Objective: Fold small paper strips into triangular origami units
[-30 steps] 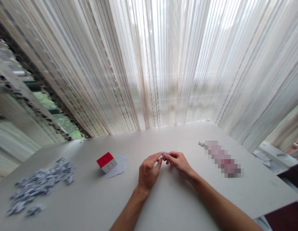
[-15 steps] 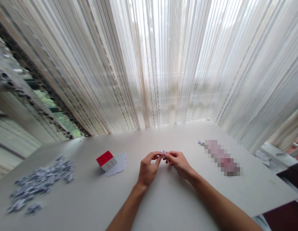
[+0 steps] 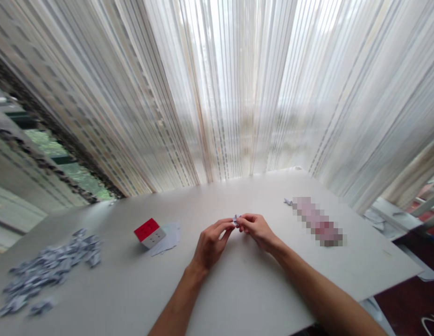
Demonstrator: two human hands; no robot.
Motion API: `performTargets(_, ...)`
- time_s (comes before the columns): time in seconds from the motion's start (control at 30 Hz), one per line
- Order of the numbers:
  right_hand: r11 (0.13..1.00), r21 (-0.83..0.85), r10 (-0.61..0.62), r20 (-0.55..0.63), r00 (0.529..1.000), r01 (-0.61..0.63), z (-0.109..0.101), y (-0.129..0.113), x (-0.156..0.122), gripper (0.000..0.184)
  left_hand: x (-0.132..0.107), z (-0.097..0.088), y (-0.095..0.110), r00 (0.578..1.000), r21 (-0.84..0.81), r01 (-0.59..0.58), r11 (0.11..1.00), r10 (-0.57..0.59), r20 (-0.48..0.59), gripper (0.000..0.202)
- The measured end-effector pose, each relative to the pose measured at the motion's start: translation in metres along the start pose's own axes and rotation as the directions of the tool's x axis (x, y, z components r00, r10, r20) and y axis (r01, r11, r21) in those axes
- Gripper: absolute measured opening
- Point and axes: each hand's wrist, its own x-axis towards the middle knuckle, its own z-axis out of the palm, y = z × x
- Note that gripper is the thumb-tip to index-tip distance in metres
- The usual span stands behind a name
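Between the fingertips of both hands is a small folded paper piece (image 3: 236, 220), white to pale grey, held just above the table. My left hand (image 3: 212, 242) pinches it from the left, with thumb and forefinger closed. My right hand (image 3: 255, 228) grips it from the right in the same kind of pinch. The fingers cover part of the paper, so its full shape is hidden. Far to the left lies a loose pile of similar folded paper pieces (image 3: 51, 266), with one small clump (image 3: 42, 306) apart at its near side.
A red-and-white cube (image 3: 150, 232) rests beside flat paper sheets (image 3: 171, 239), left of my hands. At right, a blurred-out pinkish object (image 3: 317, 221) lies on the white table (image 3: 220, 298), a small paper piece (image 3: 288, 201) by its far end. Striped curtains (image 3: 231, 93) hang behind the table.
The view has shifted slightly, so the table's things appear further left. Both hands still pinch the paper piece, which has turned a little between the fingers.
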Motion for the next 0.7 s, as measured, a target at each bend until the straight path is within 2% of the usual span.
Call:
performTargets(0.13,0.996,-0.078,-0.046,0.044,0.998,0.049,0.001,-0.002,-0.003,0.034,0.0,0.004,0.003,0.97,-0.188,0.231,0.955,-0.241,-0.032,0.02)
performTargets(0.23,0.989,-0.125,-0.077,0.063,0.995,0.084,0.001,-0.002,-0.003,0.035,0.0,0.007,0.003,0.95,-0.242,0.281,0.929,-0.306,-0.07,0.023)
performTargets(0.47,0.991,-0.104,-0.078,0.058,0.995,0.084,-0.003,-0.001,0.001,0.035,-0.003,0.003,-0.005,0.992,-0.031,0.108,0.994,-0.11,-0.057,0.021)
performTargets(0.7,1.0,0.007,-0.014,0.068,0.998,0.013,0.001,-0.003,-0.001,0.036,0.0,-0.005,-0.002,0.999,0.111,-0.04,0.993,0.039,0.007,0.024)
